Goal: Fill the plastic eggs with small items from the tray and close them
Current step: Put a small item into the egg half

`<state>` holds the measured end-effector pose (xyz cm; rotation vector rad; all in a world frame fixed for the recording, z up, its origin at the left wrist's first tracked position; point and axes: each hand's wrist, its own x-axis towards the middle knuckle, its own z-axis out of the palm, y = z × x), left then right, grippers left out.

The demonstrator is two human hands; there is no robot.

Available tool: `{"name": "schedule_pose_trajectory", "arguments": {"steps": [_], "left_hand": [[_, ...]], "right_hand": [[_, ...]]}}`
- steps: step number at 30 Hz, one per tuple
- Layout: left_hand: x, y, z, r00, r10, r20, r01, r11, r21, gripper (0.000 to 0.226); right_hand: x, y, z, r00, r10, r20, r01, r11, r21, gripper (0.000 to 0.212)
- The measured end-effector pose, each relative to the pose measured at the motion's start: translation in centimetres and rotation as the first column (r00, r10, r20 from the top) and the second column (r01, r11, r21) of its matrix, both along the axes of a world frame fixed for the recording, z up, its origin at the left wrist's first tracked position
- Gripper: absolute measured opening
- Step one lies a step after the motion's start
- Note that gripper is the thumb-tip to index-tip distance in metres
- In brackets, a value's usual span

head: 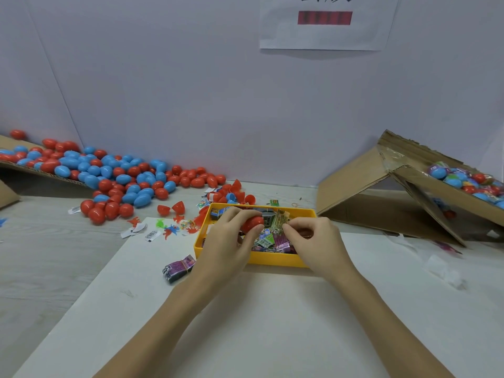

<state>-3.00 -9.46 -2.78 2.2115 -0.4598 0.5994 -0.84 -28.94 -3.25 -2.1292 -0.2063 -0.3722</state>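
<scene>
left grip [229, 236] holds a red egg [252, 223], right grip [313, 236] pinches a packet [279, 222] over my tray [272, 259]; heaps of eggs [109, 175] at left look unfilled.

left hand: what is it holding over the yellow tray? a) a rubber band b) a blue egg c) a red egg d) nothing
c: the left hand has its fingers curled round a red egg above the yellow tray, while the right hand pinches a small packet beside it.

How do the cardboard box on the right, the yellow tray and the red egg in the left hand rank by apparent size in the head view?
1. Cardboard box
2. Yellow tray
3. Red egg, partly hidden by the left hand
</scene>
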Motion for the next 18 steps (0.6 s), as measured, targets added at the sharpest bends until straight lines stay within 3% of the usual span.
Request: {"name": "schedule_pose_trajectory", "arguments": {"steps": [6, 13, 18], "left_hand": [[0.0, -0.1, 0.1, 0.997, -0.056, -0.047, 0.051, 0.993, -0.105, 0.040], [0.1, -0.1, -0.2, 0.998, -0.056, -0.039, 0.052, 0.994, -0.096, 0.026], [0.3, 0.0, -0.5, 0.999, -0.018, -0.027, 0.016, 0.996, -0.084, 0.014]], "right_hand": [[-0.2, 0.3, 0.1, 0.998, 0.039, 0.057, -0.035, 0.997, -0.072, 0.012], [-0.8, 0.9, 0.6, 0.970, 0.206, 0.127, -0.166, 0.949, -0.268, 0.011], [-1.0, 1.1, 1.1, 0.961, 0.235, 0.143, -0.168, 0.913, -0.372, 0.014]]}}
